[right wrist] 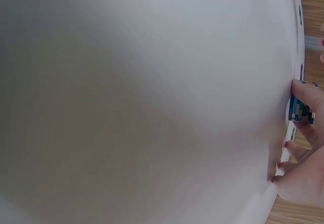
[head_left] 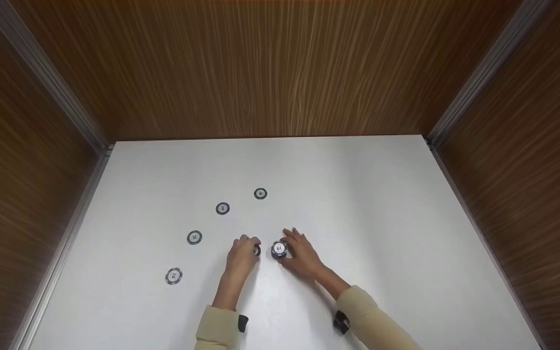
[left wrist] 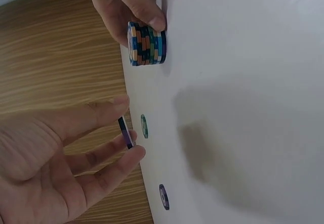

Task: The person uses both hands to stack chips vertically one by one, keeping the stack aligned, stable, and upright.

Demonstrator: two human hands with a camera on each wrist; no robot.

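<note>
In the head view my right hand (head_left: 304, 255) grips a stack of poker chips (head_left: 279, 249) from its right side; the top chip reads 10. The left wrist view shows that stack's striped edges, standing upright on the table. My left hand (head_left: 242, 257) is just left of the stack and pinches one poker chip (left wrist: 126, 132) between thumb and fingers, tilted and apart from the stack. Several single chips lie flat in a curve to the left: one chip (head_left: 260, 193) farthest back, then a purplish chip (head_left: 222, 208), a third chip (head_left: 194, 237), and a 10 chip (head_left: 173, 276) nearest.
The white table (head_left: 382, 218) is bounded by a brown wood-grain panel (head_left: 270, 68) at the back and similar panels at left and right. Grey metal rails (head_left: 486, 68) run along the corners. Dark wrist straps (head_left: 341, 322) show at the sleeves.
</note>
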